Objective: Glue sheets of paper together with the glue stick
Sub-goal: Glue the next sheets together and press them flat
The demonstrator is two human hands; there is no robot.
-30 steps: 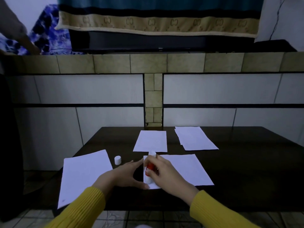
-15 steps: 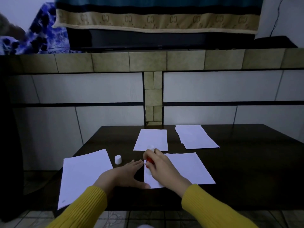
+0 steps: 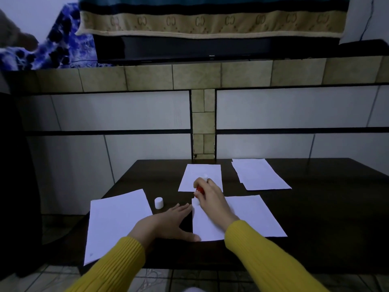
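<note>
My right hand (image 3: 211,197) grips a red and white glue stick (image 3: 199,191), whose lower tip touches the far left corner of the near middle sheet of paper (image 3: 248,216). My left hand (image 3: 166,224) lies flat with fingers spread, its thumb pressing that sheet's near left edge. The stick's white cap (image 3: 158,202) stands on the table to the left of both hands. A larger sheet (image 3: 114,220) lies at the near left, a smaller one (image 3: 202,175) behind my right hand, and a small pile of sheets (image 3: 260,173) at the far right.
The papers lie on a dark table (image 3: 326,207) that stands against a tiled ledge (image 3: 210,74). A patterned cloth (image 3: 210,24) hangs above the ledge. Someone else's hand (image 3: 14,36) shows at the upper left. Tiled floor runs below the table's near edge.
My right hand has slid the glue stick away from me along the sheet's left edge, from its middle to its far corner. My left hand has stayed pressed in place.
</note>
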